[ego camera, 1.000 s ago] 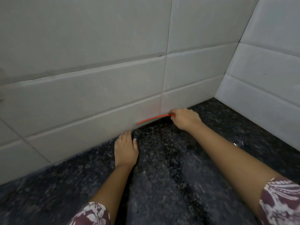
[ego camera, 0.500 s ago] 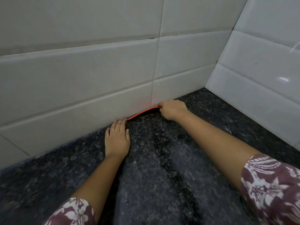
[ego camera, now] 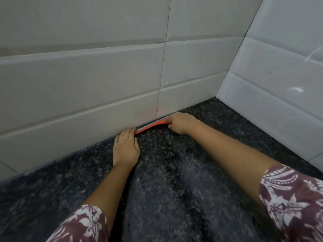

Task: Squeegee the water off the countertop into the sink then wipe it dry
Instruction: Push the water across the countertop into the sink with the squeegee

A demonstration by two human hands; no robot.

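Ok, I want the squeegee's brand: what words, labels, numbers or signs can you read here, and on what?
None: no readable text shows anywhere.
The red squeegee shows only a bare edge, no logo.
The wall tiles and countertop bear no lettering.
The sleeves carry a floral print, no words.

No readable txt, labels, brands or nos. anywhere — tiles, counter, tool all unmarked.

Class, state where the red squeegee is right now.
Head view, centre: the red squeegee lies at the back of the countertop along the tiled wall, the right hand gripping its right end, the left hand beside its left end.
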